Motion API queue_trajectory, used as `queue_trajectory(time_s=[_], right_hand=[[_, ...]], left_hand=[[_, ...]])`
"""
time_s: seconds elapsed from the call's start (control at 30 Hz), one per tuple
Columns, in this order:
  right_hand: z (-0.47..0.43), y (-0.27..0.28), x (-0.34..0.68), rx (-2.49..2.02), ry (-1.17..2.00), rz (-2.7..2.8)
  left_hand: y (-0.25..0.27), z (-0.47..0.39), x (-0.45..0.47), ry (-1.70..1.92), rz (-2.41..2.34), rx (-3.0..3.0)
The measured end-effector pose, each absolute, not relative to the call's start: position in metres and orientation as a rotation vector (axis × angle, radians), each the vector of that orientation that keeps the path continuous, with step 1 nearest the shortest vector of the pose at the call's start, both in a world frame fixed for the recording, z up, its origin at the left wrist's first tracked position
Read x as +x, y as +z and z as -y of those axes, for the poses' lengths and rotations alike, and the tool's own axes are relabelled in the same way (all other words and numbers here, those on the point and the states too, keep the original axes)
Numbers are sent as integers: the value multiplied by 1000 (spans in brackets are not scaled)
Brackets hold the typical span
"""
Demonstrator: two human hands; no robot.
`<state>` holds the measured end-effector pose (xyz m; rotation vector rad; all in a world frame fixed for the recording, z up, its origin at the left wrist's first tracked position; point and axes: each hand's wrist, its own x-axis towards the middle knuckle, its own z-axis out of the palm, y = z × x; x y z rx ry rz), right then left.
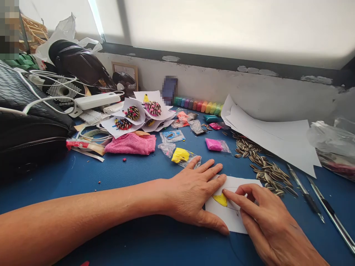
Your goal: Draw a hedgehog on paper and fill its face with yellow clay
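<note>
A small white paper (219,218) with a thin pencil drawing lies on the blue table. Spread flat, my left hand (191,194) rests over its left edge, its fingertips close to a bag of yellow clay (181,155). A patch of yellow clay (220,200) covers the left part of the drawing. The index fingertip of my right hand (270,218) touches the upper right edge of this patch. The thumb is apart from that finger and the other fingers are curled. I see nothing held in either hand.
Sunflower seeds (271,171) lie behind my right hand, with a craft knife (306,192) and a pen (330,207) to the right. Finished seed-and-clay pictures (133,113), a pink cloth (131,144) and a black bag (30,122) stand left. Clay packets (216,145) lie mid-table.
</note>
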<state>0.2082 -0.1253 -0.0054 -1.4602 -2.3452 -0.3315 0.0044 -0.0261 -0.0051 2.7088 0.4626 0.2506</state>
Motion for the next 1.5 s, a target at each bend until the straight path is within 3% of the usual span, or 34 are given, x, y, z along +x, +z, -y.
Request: queue_trajectory(time_s=[0.3, 1.23, 1.5], right_hand=[[125, -11, 215, -1347, -460, 2416], [128, -7, 214, -1499, -287, 2330], [127, -10, 215, -1368, -430, 2393]], left_hand=[[-5, 25, 5, 247, -462, 2717], [-5, 26, 5, 254, -455, 2708], [-6, 26, 5, 239, -453, 2705]])
